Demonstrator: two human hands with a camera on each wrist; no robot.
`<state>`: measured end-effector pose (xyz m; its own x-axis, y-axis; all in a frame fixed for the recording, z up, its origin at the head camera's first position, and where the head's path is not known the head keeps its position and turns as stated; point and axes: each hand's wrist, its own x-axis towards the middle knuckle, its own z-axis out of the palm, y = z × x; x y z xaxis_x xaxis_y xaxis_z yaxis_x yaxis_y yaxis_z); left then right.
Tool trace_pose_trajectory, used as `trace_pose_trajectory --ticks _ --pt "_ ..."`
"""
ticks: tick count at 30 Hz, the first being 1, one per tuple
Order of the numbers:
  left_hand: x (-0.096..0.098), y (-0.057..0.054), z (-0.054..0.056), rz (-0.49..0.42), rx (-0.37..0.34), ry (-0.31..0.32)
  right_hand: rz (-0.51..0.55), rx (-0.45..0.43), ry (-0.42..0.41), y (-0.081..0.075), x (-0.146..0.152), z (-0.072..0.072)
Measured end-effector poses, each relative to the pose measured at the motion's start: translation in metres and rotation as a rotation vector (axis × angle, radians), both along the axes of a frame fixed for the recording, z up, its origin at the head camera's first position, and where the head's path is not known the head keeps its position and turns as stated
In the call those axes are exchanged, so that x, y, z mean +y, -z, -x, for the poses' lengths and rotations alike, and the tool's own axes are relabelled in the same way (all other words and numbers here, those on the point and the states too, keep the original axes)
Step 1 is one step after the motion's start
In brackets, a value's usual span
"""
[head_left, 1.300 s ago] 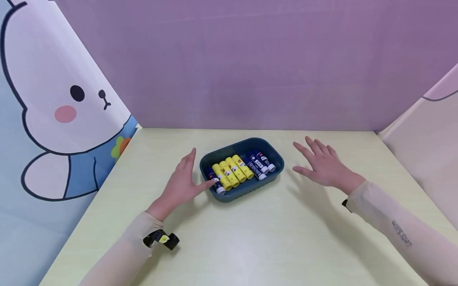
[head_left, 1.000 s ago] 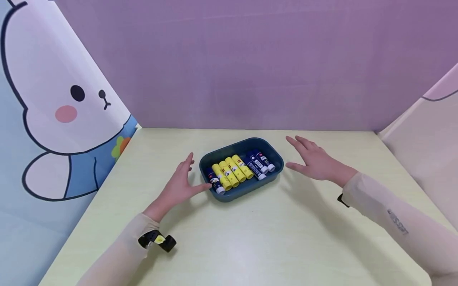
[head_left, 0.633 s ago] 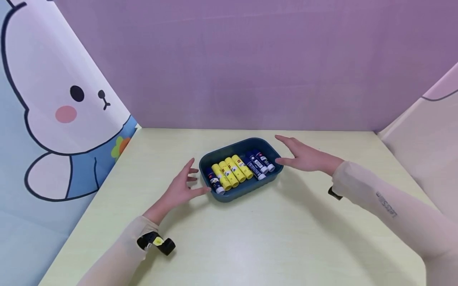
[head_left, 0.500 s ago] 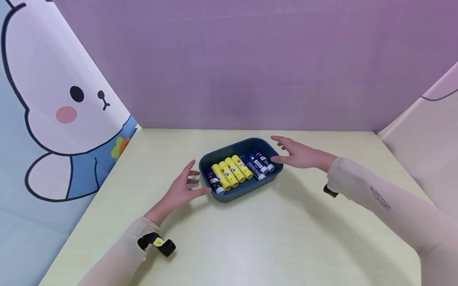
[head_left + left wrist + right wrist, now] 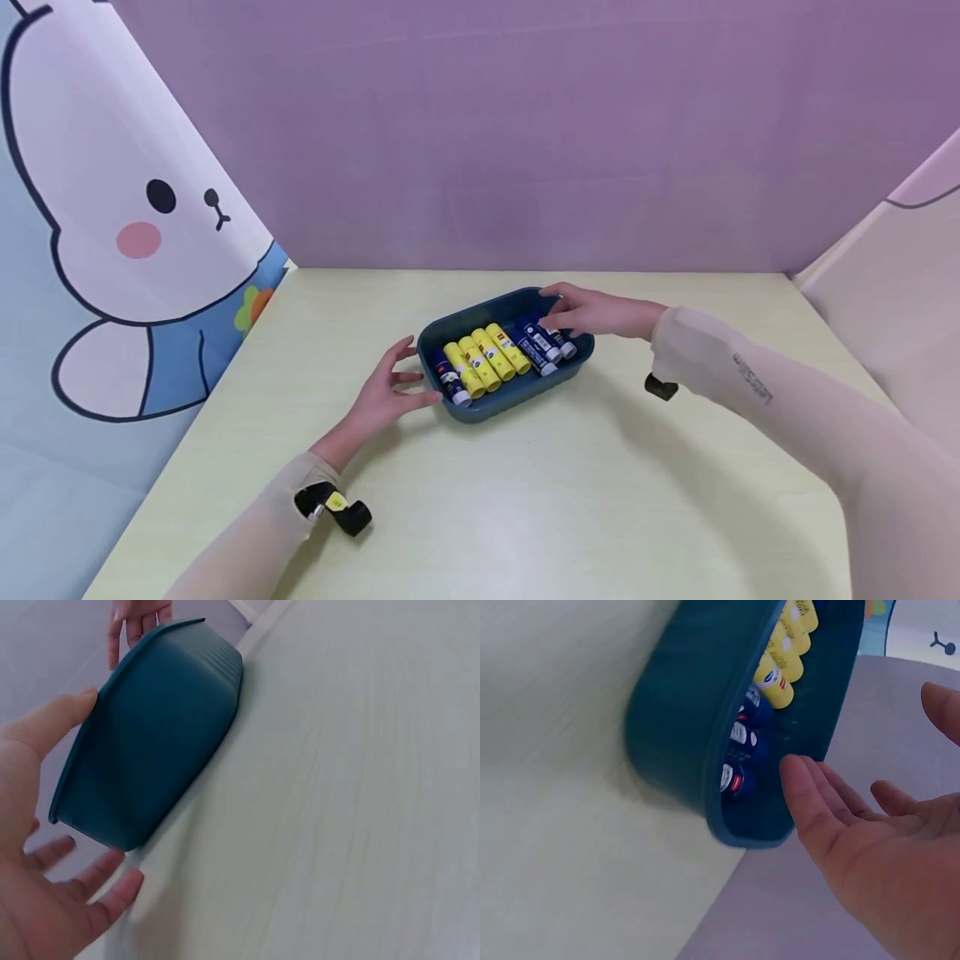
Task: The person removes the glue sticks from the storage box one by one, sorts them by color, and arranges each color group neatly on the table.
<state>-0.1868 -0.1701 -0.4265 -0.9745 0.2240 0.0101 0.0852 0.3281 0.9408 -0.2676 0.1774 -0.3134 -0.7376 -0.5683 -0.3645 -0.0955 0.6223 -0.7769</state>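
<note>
A dark teal plastic tray sits on the table, angled slightly. Inside lies a row of glue sticks: one blue glue stick at the left end, several yellow glue sticks, then blue glue sticks with white ends on the right. Beside the tray's left end is my left hand, fingers spread; in the left wrist view its thumb meets the rim of the tray. My right hand reaches over the right end, partly hiding a blue stick. In the right wrist view its fingertips hover by the tray opening, holding nothing.
A pale wood-grain table surrounds the tray. Behind it stands a purple backdrop, with a cartoon-printed sheet on the left and a pale sheet on the right.
My right hand has moved left from beside the tray to over its right end. The left hand has shifted slightly, its fingers bending a little. The tray and glue sticks have stayed in place.
</note>
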Motion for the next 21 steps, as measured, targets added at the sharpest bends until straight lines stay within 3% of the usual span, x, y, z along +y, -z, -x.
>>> trace_pose_trajectory --ticks 5,10,15,21 --pt "-0.003 0.004 0.003 -0.044 -0.003 0.011 0.063 -0.096 0.007 0.003 -0.009 0.008" --pt "-0.006 0.006 0.004 -0.042 -0.003 0.030 0.087 -0.134 0.008 0.009 -0.018 0.018" --pt "-0.008 0.011 0.007 -0.062 0.040 0.049 0.097 -0.176 0.005 0.017 -0.026 0.030" --pt "-0.010 0.018 0.010 -0.091 0.089 0.061 0.041 -0.252 0.013 0.023 -0.041 0.039"
